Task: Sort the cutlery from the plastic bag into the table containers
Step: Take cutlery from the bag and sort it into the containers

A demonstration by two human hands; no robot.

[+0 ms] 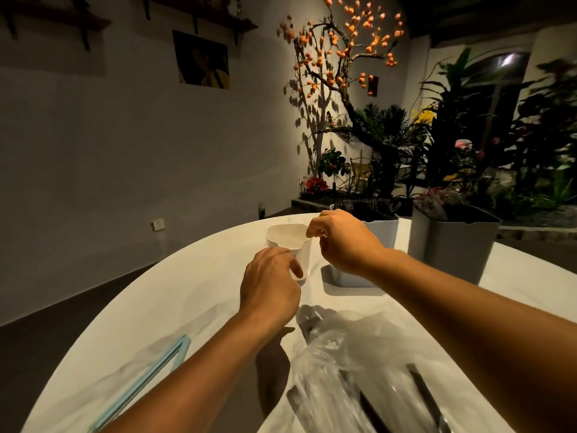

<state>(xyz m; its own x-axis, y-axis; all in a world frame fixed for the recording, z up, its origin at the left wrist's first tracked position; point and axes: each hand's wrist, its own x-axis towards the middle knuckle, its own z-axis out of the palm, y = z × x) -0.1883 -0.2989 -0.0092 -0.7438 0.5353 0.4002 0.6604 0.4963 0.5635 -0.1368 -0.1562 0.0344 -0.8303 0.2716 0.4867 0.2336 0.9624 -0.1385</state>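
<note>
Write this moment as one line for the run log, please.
left hand: grips white container | right hand: pinches its rim | plastic bag: lies near, cutlery inside | phase: positioning container

We see a white rounded worktop (193, 295). On it: white container (288, 242) near far edge, two grey planters (382, 232) (456, 245) to its right, clear plastic bag (359, 364) w/ dark cutlery (427, 398) at near side, pale blue frame-like item (156, 370) near left.

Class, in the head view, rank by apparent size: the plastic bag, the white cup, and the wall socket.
1. Plastic bag, though nearness to the camera enlarges it
2. White cup
3. Wall socket, far off
</note>
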